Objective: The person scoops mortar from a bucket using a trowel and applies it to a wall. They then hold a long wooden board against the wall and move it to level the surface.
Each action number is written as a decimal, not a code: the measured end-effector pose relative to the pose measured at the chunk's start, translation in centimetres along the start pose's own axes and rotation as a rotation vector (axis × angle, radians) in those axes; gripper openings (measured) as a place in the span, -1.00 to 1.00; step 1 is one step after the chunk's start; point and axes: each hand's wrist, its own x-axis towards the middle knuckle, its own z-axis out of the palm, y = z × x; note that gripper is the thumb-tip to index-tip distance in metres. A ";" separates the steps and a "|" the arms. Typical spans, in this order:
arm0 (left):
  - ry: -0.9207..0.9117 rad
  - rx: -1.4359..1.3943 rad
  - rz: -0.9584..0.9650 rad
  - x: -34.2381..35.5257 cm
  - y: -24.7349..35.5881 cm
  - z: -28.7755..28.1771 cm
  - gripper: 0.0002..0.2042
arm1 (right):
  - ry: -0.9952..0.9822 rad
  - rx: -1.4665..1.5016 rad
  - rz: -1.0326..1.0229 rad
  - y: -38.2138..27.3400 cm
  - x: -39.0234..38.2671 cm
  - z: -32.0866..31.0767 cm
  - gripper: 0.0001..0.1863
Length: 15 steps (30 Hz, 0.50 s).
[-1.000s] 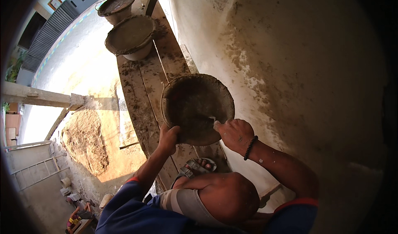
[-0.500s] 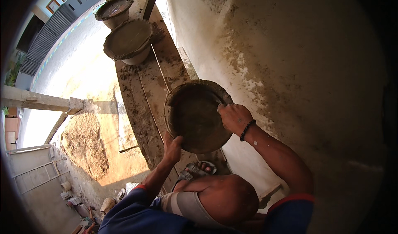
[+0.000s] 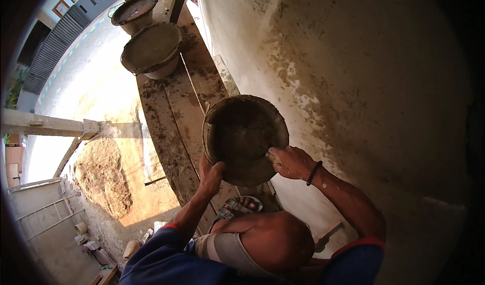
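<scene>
My left hand (image 3: 210, 171) grips the lower left rim of a round, mortar-caked bucket (image 3: 275, 121), thumb over the edge. It is tilted so I see down into its dark, wet inside. My right hand (image 3: 288, 161) is closed at the bucket's lower right, round a small tool, apparently a trowel, mostly hidden by my fingers and the shadow. Below the bucket are my sandalled foot (image 3: 241, 206) and bent knee (image 3: 278, 242) on the mud-spattered planks (image 3: 172, 138).
Two buckets of grey mix (image 3: 151, 47) (image 3: 134, 12) stand farther along the planks, beside an upright timber (image 3: 178, 2). A stained wall (image 3: 364, 108) rises at right. Below left are a sand heap (image 3: 101, 174), a wooden beam (image 3: 45, 125), a ladder (image 3: 43, 214) and scattered blocks.
My right hand went up along the bucket's right side, then came back down toward the lower right. A co-worker seen earlier at bottom left is no longer visible.
</scene>
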 end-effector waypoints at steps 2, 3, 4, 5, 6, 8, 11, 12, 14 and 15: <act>0.001 0.017 0.022 0.1 -0.4 -0.4 -0.50 | -0.019 -0.016 -0.015 -0.8 -0.4 -0.2 -0.60; 0.012 -0.044 -0.049 0.0 0.0 -0.3 -0.49 | -0.027 -0.062 -0.051 -1.2 -0.6 -0.3 -0.59; 0.023 -0.105 -0.120 0.0 0.2 -0.3 -0.47 | -0.035 -0.109 -0.086 -1.7 -0.8 -0.4 -0.58; 0.020 -0.105 -0.119 0.1 -0.3 -0.5 -0.47 | -0.062 -0.156 -0.057 -2.3 -1.0 -0.7 -0.66; 0.042 -0.031 -0.028 0.1 -1.0 -1.0 -0.45 | -0.059 -0.157 -0.059 -3.0 -1.6 -1.2 -0.66; 0.063 0.041 0.068 0.3 -1.3 -1.2 -0.43 | -0.061 -0.350 -0.089 -4.1 -3.0 -2.9 -0.72; 0.099 0.030 0.054 0.0 -1.3 -0.7 -0.39 | 0.077 -0.479 -0.068 -5.7 -4.5 -6.8 -0.78; 0.132 0.013 0.021 -0.3 -0.9 -0.7 -0.39 | 0.138 -0.541 0.002 -5.8 -4.7 -8.0 -0.79; 0.139 -0.003 0.020 -0.1 -0.9 -0.4 -0.40 | 0.254 -0.598 0.051 -4.5 -3.2 -8.6 -0.86; 0.125 0.001 0.052 -0.1 -0.7 -0.3 -0.41 | 0.326 -0.576 0.030 -3.9 -1.8 -8.1 -0.88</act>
